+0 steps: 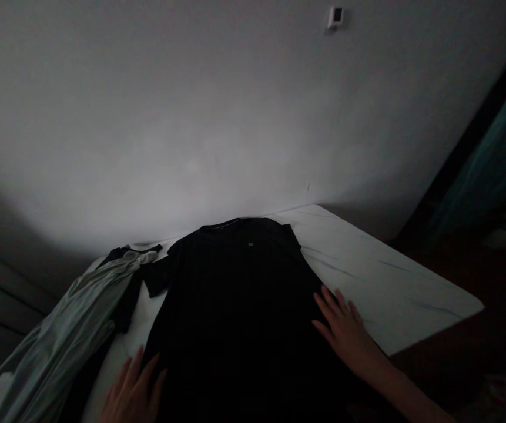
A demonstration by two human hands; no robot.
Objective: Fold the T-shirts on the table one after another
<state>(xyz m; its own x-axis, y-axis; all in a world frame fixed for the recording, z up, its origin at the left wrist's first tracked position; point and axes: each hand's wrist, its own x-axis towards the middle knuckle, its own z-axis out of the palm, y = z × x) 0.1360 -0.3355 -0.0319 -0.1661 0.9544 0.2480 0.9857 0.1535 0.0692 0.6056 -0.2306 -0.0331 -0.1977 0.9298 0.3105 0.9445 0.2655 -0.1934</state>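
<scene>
A black short-sleeved T-shirt [239, 305] lies spread out on the white marbled table [376, 282], its collar toward the wall and a small pale mark on its chest. At the shirt's lower left edge rests my left hand [133, 390], fingers spread, partly cut off by the bottom of the view. My right hand [343, 329] lies on the shirt's right edge with its fingers apart. Neither hand grips anything. The shirt's lower part runs into shadow and out of view.
A pale grey-green garment [80, 311] lies over dark clothing [123, 314] along the table's left side. Behind the table stands a bare wall [213, 117] with a small white device [335, 17] on it. A teal curtain-like cloth [491, 158] hangs at far right.
</scene>
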